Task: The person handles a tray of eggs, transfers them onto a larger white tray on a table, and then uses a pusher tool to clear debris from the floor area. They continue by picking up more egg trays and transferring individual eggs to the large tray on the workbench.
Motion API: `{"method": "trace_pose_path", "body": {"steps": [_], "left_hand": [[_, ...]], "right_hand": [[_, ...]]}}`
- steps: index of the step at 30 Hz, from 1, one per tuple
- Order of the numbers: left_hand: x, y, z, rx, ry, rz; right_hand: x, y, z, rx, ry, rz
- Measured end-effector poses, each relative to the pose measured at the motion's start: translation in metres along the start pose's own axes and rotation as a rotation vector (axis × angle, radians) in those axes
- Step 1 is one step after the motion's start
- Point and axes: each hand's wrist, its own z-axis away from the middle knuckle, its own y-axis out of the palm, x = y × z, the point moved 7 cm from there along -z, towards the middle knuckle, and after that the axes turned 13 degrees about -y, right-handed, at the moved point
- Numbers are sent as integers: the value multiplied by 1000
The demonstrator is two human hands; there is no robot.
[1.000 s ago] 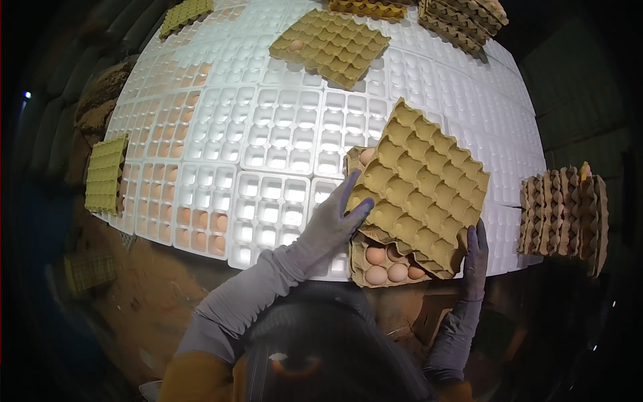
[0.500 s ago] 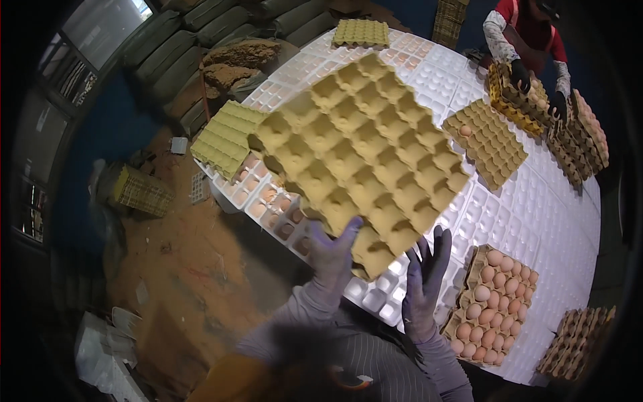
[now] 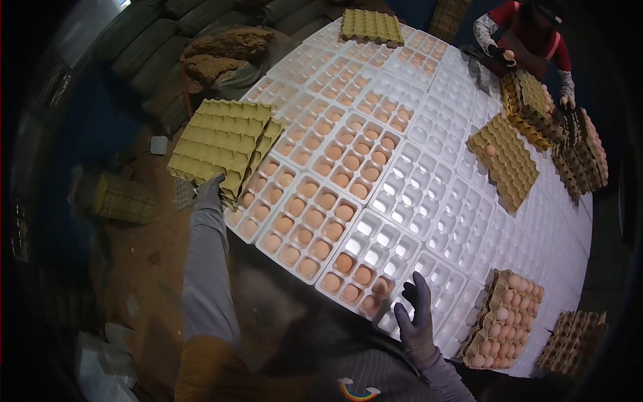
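Observation:
My left hand (image 3: 209, 192), in a purple-grey glove, grips the near edge of an empty yellowish pulp egg tray (image 3: 218, 144). That tray lies tilted over another like it at the table's left edge. My right hand (image 3: 416, 318), gloved alike, hovers above the white foam egg trays (image 3: 439, 271) with fingers apart and nothing in them. Brown eggs (image 3: 303, 236) sit in the foam pockets on the left and near the front. To the right of my right hand stands a pulp tray full of brown eggs (image 3: 506, 321).
Another yellow pulp tray (image 3: 372, 27) lies at the far edge. A brown pulp tray (image 3: 504, 161) holds a single egg. Across the table a person in red (image 3: 529, 40) holds an egg beside stacked trays (image 3: 579, 151). More empty trays (image 3: 573, 342) are at the right front.
My left hand has carried the pulp tray from over the middle to the left side, uncovering eggs in foam trays. My right hand has moved down slightly. The other person has lifted an egg.

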Motion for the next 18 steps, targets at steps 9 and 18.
{"method": "trace_pose_path", "body": {"steps": [9, 18], "left_hand": [[-87, 50, 106, 145, 9, 490], [-38, 50, 40, 166, -65, -351]], "right_hand": [[-7, -3, -11, -38, 32, 68], [4, -11, 6, 10, -3, 168]]}}
